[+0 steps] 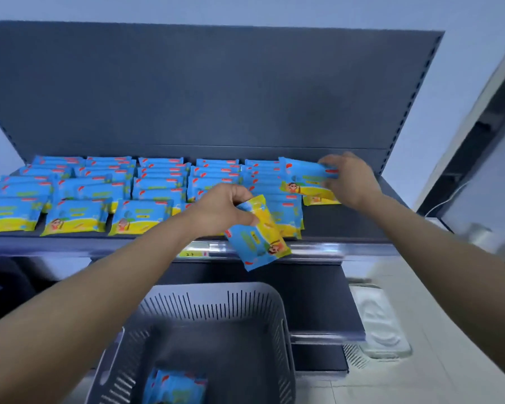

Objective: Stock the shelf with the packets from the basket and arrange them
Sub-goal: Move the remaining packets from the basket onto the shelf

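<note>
Blue and yellow packets (146,189) fill a dark shelf (344,225) in several overlapping rows. My left hand (226,209) grips one such packet (257,243), which hangs tilted over the shelf's front edge. At the shelf's right end, my right hand (349,177) holds another packet (305,177) by its upper right corner, on top of a packet that lies there. Below, a grey slotted basket (213,304) holds a few more packets (174,387) at its bottom.
The shelf's dark back panel (204,88) rises behind the rows. A price strip (199,253) runs along the front edge. A lower shelf (312,290) lies underneath. Pale floor tiles and a white plastic bag (376,322) are at the right.
</note>
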